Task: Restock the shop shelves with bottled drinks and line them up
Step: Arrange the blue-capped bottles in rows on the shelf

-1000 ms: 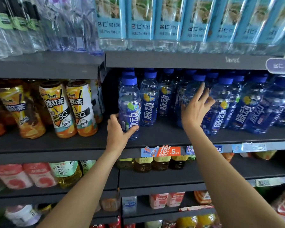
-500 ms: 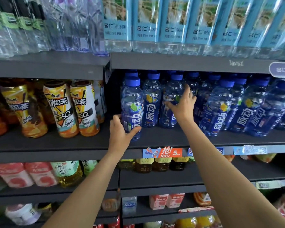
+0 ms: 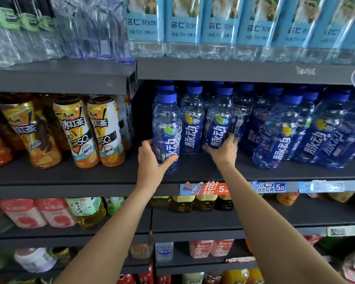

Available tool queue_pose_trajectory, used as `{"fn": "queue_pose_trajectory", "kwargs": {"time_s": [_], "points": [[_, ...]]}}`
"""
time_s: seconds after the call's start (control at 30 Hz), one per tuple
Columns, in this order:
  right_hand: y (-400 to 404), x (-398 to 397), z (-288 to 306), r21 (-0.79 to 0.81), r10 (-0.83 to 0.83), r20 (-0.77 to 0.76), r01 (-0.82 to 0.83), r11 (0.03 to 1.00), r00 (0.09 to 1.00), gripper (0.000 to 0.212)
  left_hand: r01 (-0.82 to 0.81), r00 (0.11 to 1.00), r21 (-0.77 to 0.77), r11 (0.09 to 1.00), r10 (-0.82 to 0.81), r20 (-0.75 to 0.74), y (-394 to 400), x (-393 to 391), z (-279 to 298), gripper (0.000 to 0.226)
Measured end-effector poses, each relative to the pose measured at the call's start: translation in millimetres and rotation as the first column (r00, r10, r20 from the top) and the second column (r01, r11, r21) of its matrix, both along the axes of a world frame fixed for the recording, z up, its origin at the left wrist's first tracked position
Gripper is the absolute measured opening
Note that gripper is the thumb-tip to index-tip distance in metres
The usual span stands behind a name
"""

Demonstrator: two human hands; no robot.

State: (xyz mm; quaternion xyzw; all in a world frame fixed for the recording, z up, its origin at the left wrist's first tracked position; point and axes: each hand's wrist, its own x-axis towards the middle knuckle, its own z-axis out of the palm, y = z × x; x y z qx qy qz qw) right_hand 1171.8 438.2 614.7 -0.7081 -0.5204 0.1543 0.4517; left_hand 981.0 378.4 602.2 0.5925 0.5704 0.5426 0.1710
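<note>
The left hand (image 3: pixel 152 165) is curling its fingers and thumb around the lower body of the front-left blue bottle (image 3: pixel 166 132), thumb lying across the label, the bottle standing upright near the front edge of the dark shelf (image 3: pixel 203 171). The right hand (image 3: pixel 223 148) is wrapping its fingers around the base of the third blue bottle (image 3: pixel 218 124), which is standing just beside the second blue bottle (image 3: pixel 193 124) — half a second ago this hand was higher, fingertips touching bottles farther back in the row, and a second ago it was reaching with spread fingers toward the caps further right. The left hand is keeping the same grip it had in both earlier frames.

Outward from the hands, more blue bottles (image 3: pixel 307 132) are filling the shelf to the right, several leaning. On the neighbouring bay to the left, yellow-and-white tea bottles (image 3: pixel 86 132) are standing tilted. Above, a row of clear bottles with light-blue labels (image 3: pixel 182 27) is lining the upper shelf. Price tags (image 3: pixel 213 187) are hanging along the shelf lip — below them, other drinks are sitting on the lower shelves.
</note>
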Motion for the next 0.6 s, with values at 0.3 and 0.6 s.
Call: {"fn": "queue_pose_trajectory", "kwargs": {"time_s": [0.3,0.6], "points": [[-40.7,22.3,33.7,0.449,-0.175,0.199,0.069,0.891,0.964,0.067,-0.012,1.0,-0.004,1.0,0.012,-0.018,-1.8,2.0,2.3,0.067],[-49.4,82.5,44.2,0.064,-0.353,-0.132,0.363,0.93,0.926,0.087,-0.025,1.0,-0.012,1.0,0.025,-0.019,-7.3,5.9,7.4,0.067]]}}
